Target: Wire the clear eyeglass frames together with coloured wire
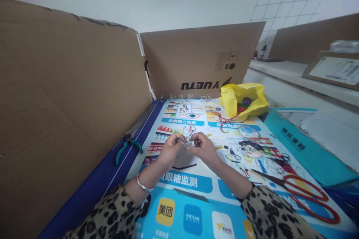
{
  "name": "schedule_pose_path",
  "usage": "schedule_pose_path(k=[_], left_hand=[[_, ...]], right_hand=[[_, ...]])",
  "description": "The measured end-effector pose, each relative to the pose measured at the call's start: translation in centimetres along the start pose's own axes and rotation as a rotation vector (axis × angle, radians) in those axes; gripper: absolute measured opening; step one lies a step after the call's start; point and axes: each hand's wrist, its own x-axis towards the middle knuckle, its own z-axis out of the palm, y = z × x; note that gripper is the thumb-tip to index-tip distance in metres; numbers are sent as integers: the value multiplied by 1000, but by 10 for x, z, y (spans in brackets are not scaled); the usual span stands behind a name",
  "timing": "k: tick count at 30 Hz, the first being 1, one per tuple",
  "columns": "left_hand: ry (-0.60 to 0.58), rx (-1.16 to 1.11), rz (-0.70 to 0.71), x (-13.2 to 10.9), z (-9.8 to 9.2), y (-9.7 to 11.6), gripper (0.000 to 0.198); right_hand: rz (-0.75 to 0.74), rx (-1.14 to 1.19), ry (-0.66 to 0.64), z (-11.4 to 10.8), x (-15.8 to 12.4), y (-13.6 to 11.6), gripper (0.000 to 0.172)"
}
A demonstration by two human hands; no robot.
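Observation:
Both my hands meet above the printed poster mat (193, 198), fingers pinched together on a small clear beaded piece (186, 136) with thin wire and coloured thread. My left hand (169, 149) grips its left side; a silver bangle sits on that wrist. My right hand (204, 147) pinches its right side. Both forearms wear leopard-print sleeves.
Cardboard walls (70, 112) stand at the left and back. A yellow plastic bag (242, 101) with coloured items lies at the back right. Red-handled scissors (305, 194) lie at the right, green-handled pliers (127, 147) at the left. Loose wire loops and red thread (227, 123) scatter the mat.

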Motion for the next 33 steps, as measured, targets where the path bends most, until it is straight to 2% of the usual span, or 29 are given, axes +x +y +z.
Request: schedule_pose_path(k=[3,6,9,11,14,18,22,24,26,29,33], left_hand=[[60,274,116,6,-8,5,3],[111,573,354,10,-16,10,14],[141,706,465,9,-19,12,21],[144,736,473,6,-19,12,22],[172,662,439,2,-16,12,20],[171,511,285,3,-12,13,12],[95,321,40,3,-8,12,14],[37,268,-24,3,-7,12,16],[28,251,-49,5,-8,10,17],[128,213,-24,9,-13,7,20],[225,179,5,14,-20,0,22]], right_hand=[[-83,-57,27,0,-1,-3,19],[-156,-88,60,0,-1,-5,18],[-184,-123,89,-4,0,-6,20],[-187,-160,103,-7,2,-4,22],[-175,-199,92,-11,6,1,24],[-85,-212,38,-20,13,10,25],[58,-193,-101,-30,19,11,26],[99,-183,-163,-33,25,7,25],[96,-196,-248,-37,34,1,23],[91,-184,-480,-48,55,-9,23],[195,20,-757,-69,81,-16,45]])
